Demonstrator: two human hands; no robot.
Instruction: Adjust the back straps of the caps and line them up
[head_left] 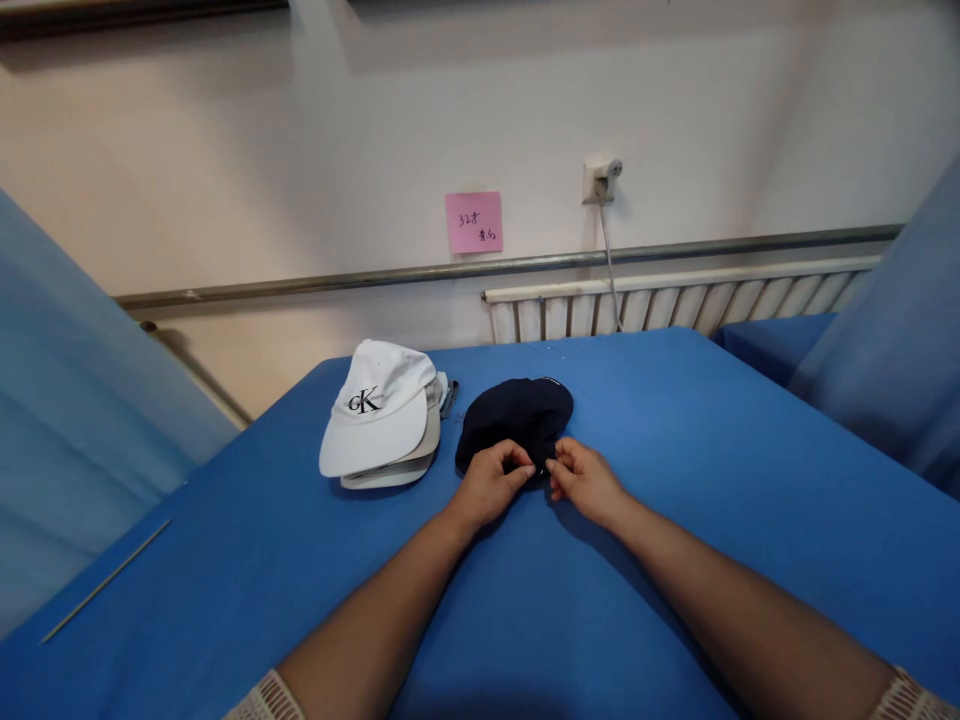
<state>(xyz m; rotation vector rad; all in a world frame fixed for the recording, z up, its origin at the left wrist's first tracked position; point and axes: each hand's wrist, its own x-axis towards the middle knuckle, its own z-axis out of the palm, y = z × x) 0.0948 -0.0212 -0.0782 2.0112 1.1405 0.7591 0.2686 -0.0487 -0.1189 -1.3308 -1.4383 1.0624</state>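
Note:
A dark navy cap (516, 415) lies on the blue table (675, 480), a little past its middle. My left hand (489, 484) pinches the cap's near edge with curled fingers. My right hand (586, 480) pinches the same edge just to the right, fingertips almost meeting the left hand's. To the left of the dark cap sits a stack of white caps (384, 420), the top one marked with black letters; neither hand touches it.
A thin stick (105, 580) lies near the table's left edge. Behind the table are a white radiator (675, 300), a metal rail, a wall socket with a cable (601, 182) and a pink note (473, 221). Blue fabric hangs on both sides.

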